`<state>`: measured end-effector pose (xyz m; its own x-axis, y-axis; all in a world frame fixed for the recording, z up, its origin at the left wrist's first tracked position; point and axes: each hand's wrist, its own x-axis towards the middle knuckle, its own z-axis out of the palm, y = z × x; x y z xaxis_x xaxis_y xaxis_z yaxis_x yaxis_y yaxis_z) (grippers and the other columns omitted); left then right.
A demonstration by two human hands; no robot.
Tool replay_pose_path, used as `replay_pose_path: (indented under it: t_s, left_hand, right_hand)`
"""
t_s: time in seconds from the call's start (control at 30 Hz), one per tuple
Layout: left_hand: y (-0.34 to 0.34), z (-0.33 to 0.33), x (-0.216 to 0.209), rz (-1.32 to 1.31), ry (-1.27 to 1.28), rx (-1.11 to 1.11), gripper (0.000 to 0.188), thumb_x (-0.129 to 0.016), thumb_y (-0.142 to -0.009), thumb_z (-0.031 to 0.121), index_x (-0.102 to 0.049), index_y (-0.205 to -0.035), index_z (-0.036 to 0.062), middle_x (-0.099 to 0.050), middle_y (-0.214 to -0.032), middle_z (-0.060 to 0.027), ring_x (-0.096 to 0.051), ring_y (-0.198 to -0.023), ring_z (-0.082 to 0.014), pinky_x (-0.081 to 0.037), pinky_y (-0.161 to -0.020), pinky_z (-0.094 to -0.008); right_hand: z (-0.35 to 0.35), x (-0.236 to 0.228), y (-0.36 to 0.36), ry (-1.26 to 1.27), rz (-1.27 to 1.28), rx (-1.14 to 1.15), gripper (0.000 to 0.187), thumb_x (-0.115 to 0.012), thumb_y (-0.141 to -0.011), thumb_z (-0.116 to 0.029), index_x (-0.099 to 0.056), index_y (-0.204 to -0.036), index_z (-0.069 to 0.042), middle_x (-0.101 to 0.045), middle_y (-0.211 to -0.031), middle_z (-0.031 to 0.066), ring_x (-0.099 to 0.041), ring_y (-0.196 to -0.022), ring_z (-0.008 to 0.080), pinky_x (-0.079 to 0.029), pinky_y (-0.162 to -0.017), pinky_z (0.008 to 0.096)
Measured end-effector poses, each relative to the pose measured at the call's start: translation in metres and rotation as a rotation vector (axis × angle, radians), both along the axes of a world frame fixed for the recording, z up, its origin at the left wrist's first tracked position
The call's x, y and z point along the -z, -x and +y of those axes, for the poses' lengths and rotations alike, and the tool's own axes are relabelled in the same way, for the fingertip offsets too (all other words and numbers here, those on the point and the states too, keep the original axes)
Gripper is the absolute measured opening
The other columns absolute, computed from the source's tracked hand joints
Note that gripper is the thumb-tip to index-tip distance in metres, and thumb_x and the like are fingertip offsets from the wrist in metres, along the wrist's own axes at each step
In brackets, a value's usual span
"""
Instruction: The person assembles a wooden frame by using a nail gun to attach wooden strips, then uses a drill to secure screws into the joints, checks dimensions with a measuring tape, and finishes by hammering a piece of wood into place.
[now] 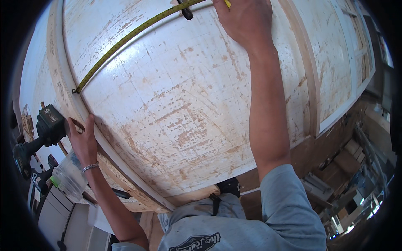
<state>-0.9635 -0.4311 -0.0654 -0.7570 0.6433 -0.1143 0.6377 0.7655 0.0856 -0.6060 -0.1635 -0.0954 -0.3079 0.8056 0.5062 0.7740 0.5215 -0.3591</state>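
Note:
A yellow tape measure blade [130, 38] arches over the scuffed white panel [188, 108]. Its hooked end rests at the wooden strip [63, 79] along the panel's left side. My right hand [247, 21], at the top, is closed around the tape measure, whose case is mostly hidden by the hand; only a bit of yellow shows. Lower on the left, my left hand [85, 142] grips the same wooden strip, thumb on the panel side and fingers on the outer side. Under the blade near the top lies a small dark object [187, 13], its kind unclear.
Just left of my left hand is a dark green cordless power tool [48, 125], with a clear plastic jar [71, 180] below it. A second wooden strip [307, 62] crosses the panel's right part. Wood offcuts [345, 157] and clutter lie at the lower right.

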Motion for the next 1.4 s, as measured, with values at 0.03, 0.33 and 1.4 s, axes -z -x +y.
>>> replay_pose_path:
  t_s: [0.03, 0.33, 1.4]
  left_hand:
    - [-0.005, 0.004, -0.004, 0.031, 0.043, -0.020, 0.099, -0.076, -0.086, 0.052, -0.038, -0.149, -0.0149, -0.047, -0.147, -0.0344, -0.046, -0.140, -0.0405, -0.034, -0.116, -0.0403]
    - [0.010, -0.007, 0.009, -0.005, -0.121, 0.049, 0.099, -0.078, -0.083, 0.051, -0.041, -0.147, -0.0145, -0.047, -0.146, -0.0333, -0.047, -0.137, -0.0404, -0.034, -0.116, -0.0425]
    - [0.022, -0.018, 0.032, 0.103, -0.217, 0.046, 0.096, -0.077, -0.086, 0.053, -0.042, -0.146, -0.0125, -0.049, -0.140, -0.0294, -0.049, -0.131, -0.0395, -0.035, -0.114, -0.0430]
  right_hand:
    - [0.000, 0.000, 0.000, -0.005, -0.003, 0.004, 0.013, -0.069, -0.088, -0.015, -0.076, -0.098, -0.013, -0.068, -0.108, 0.0060, -0.060, -0.110, 0.0268, -0.047, -0.091, 0.0449]
    - [-0.001, 0.001, 0.000, -0.021, 0.007, -0.016, 0.011, -0.069, -0.088, -0.015, -0.076, -0.097, -0.013, -0.067, -0.106, 0.0058, -0.061, -0.109, 0.0267, -0.047, -0.090, 0.0450]
    - [-0.001, -0.002, 0.007, 0.007, -0.016, -0.014, 0.012, -0.068, -0.088, -0.014, -0.076, -0.096, -0.009, -0.069, -0.105, 0.0091, -0.061, -0.109, 0.0287, -0.048, -0.093, 0.0444]
